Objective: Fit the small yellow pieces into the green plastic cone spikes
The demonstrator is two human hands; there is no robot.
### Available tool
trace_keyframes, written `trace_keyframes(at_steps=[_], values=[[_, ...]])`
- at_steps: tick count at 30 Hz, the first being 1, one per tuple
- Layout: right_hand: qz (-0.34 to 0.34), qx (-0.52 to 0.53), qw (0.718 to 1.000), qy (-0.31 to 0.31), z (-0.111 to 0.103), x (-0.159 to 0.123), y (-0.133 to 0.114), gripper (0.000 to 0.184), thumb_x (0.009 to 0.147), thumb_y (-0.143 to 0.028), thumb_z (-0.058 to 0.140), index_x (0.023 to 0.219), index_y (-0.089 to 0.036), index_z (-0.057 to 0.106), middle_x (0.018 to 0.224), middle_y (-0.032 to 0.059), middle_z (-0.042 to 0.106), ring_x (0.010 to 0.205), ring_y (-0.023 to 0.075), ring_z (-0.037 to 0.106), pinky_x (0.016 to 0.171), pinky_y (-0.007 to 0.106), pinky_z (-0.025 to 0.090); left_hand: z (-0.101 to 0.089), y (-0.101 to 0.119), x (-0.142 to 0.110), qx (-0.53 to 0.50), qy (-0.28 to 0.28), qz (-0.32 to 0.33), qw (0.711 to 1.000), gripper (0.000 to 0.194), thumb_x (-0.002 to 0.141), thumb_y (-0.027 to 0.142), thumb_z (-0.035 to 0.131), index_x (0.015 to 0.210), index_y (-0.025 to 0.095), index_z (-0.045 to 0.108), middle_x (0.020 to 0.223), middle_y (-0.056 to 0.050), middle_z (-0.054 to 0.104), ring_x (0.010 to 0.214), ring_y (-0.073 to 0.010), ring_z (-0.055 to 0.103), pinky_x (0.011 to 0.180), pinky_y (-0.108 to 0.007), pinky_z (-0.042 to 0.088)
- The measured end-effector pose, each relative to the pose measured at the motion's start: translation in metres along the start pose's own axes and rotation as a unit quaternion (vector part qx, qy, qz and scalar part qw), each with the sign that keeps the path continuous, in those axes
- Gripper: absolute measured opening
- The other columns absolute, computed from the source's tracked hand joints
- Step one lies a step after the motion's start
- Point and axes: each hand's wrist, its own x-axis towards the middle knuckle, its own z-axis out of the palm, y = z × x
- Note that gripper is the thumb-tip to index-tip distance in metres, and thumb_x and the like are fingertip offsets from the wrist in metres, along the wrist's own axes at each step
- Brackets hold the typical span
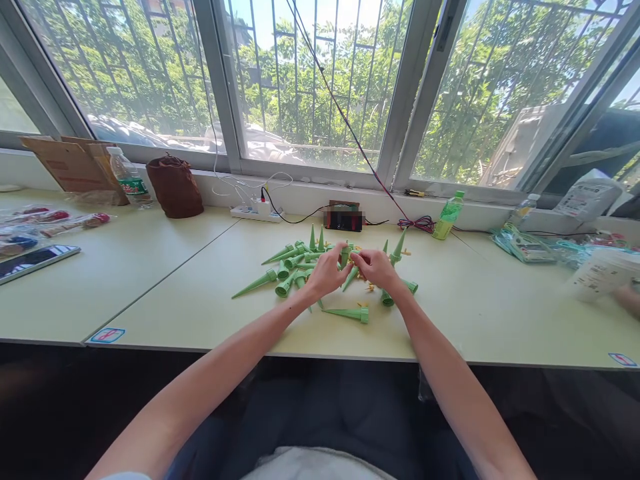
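My left hand (pixel 329 272) is closed around a green plant watering spike (pixel 345 255), its wide end up. Right beside it, my right hand (pixel 376 267) is closed in a pinch against the spike; what lies between its fingertips is too small to make out. More green spikes (pixel 254 284) lie heaped left of my left hand, a few standing on end. One spike with a yellow valve (pixel 347 313) lies alone near the table's front edge. By my right wrist are further spikes (pixel 399 248), and small yellow valves (pixel 370 287) are scattered between my hands.
Behind the pile, a dark device with a blurred screen (pixel 344 219) leans by the sill. A green bottle (pixel 449 216), a brown bag (pixel 175 187) and a power strip (pixel 256 213) line the back. At far left lies a phone (pixel 40 261). Another person's hand (pixel 631 299) shows at right.
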Motion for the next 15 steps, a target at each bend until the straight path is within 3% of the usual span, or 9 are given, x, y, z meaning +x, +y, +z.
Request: trace_keyframes(at_steps=[4,10,15], values=[[-0.001,-0.015,1.0,-0.021,-0.0003,-0.0009,-0.0006,0.044,0.089,-0.05,0.05,0.057,-0.019,0.048,0.046,-0.0005,0.052,0.049,0.0124,0.047,0.054,0.025,0.032,0.0004,-0.0015,-0.0002,0.0,0.007,0.01,1.0,0.037,0.084,0.029,0.056,0.119,0.019,0.052,0.078,0.001,0.059,0.062,-0.0125,0.054,0.063,-0.024,0.042],[0.015,-0.004,0.999,-0.044,0.0005,0.0006,0.0034,0.054,0.093,-0.053,0.039,0.051,-0.019,0.044,0.043,-0.0009,0.047,0.046,0.0121,0.045,0.054,0.026,0.033,0.0028,-0.0039,-0.0003,0.005,0.01,0.012,1.0,0.04,0.083,0.028,0.059,0.121,0.019,0.052,0.079,0.0,0.059,0.064,-0.0134,0.056,0.064,-0.025,0.043],[0.031,-0.001,0.999,-0.043,0.0021,0.0006,0.0047,0.049,0.093,-0.053,0.039,0.062,-0.019,0.054,0.047,-0.0003,0.052,0.049,0.0138,0.051,0.057,0.026,0.037,0.0028,-0.004,0.0003,0.008,0.007,0.009,1.0,0.04,0.082,0.027,0.06,0.121,0.019,0.052,0.08,0.0,0.059,0.066,-0.0139,0.056,0.064,-0.025,0.043]])
